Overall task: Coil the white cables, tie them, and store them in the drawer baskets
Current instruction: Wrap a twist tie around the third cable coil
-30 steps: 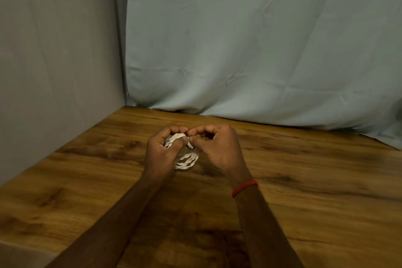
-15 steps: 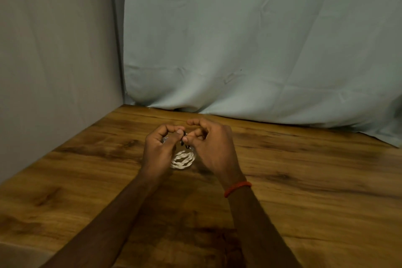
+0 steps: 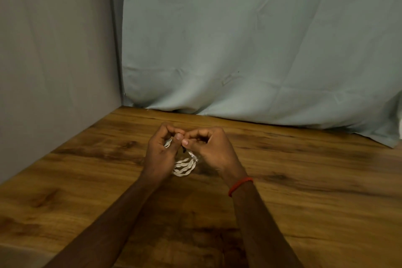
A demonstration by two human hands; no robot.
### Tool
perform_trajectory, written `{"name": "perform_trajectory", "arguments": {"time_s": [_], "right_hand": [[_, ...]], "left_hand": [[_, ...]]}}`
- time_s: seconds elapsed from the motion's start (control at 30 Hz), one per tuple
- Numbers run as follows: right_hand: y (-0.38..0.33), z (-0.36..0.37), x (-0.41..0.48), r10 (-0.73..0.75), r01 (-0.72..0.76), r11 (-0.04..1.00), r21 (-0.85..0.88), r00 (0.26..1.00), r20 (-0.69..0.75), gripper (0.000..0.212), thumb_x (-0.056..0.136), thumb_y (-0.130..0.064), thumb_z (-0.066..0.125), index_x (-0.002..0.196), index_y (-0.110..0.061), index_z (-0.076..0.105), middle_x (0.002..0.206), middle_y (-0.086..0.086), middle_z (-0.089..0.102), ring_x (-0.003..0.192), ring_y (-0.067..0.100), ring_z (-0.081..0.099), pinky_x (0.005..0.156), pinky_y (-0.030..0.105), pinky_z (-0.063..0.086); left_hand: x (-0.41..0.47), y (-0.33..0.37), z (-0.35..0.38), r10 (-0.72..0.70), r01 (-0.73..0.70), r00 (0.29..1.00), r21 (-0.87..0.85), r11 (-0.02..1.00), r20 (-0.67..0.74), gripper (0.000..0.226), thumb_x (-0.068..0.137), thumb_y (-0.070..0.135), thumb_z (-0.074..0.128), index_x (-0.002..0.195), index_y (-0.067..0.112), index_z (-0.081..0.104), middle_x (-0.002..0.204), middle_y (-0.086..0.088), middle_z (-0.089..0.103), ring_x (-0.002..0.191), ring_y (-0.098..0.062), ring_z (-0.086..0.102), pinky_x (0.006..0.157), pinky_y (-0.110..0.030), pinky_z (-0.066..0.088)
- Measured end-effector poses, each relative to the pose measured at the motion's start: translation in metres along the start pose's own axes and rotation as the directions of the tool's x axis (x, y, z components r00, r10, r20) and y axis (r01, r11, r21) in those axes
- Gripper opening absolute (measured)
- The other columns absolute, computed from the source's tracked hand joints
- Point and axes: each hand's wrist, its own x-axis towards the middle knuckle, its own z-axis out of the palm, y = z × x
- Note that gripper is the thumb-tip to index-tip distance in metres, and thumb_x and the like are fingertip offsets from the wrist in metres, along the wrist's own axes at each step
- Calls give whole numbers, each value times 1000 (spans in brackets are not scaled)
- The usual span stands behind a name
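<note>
Where two bare forearms rise from the lower edge of the frame and meet at its centre, the left hand [image 3: 159,156] and the right hand [image 3: 214,152] close together over one coil of white cable [image 3: 184,167]. Only this single coil is in sight. Its lower loops, several strands lying side by side, show in the gap between the two wrists, low over the wooden table [image 3: 304,191]; whether they touch the tabletop cannot be told. Its upper part runs behind the left hand's fingers, where a bit of white shows by the palm.

Both hands have their fingers curled inward, and none are spread. The two thumbs stand side by side and touch near the tips, the left thumb [image 3: 179,137] slightly higher in the frame than the right thumb [image 3: 185,142]. Each is pressed toward its own forefinger in a pinch at the top of the coil. One small dark piece [image 3: 183,149] shows just under the thumbs; what it is cannot be made out.

One red thread band [image 3: 240,185] circles the right wrist. Behind the table, one creased pale blue-green cloth [image 3: 239,50] hangs across the centre and right of the frame, and one plain grey wall [image 3: 54,50] fills the left.
</note>
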Motion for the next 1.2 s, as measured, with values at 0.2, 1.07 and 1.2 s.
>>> {"name": "perform_trajectory", "arguments": {"time_s": [0.2,1.07,1.2], "right_hand": [[1,0,0,-3,4,1000,26,1000,-25,6,80,-13,82,85,-11,79,82,7,77,79,23,73,77,36,59],[-10,1,4,158,-77,946,316,958,-240,22,103,-10,49,83,-7,59,68,1,65,49,2,50,50,15,42],[-11,-2,4,219,-89,902,422,938,-269,23,102,-9,50,81,-11,58,59,-7,62,48,3,45,44,17,37]], "left_hand": [[2,2,1,-16,15,1000,-57,998,-15,17,94,1,60,89,17,63,86,18,71,81,2,63,72,-14,50],[-6,0,8,-22,25,988,-19,1000,150,20,90,22,61,73,14,68,65,8,66,63,-2,59,62,-19,45],[-9,0,11,-29,35,985,-34,999,169,26,83,32,63,85,8,72,80,-3,73,72,-9,69,66,-21,52]]}}
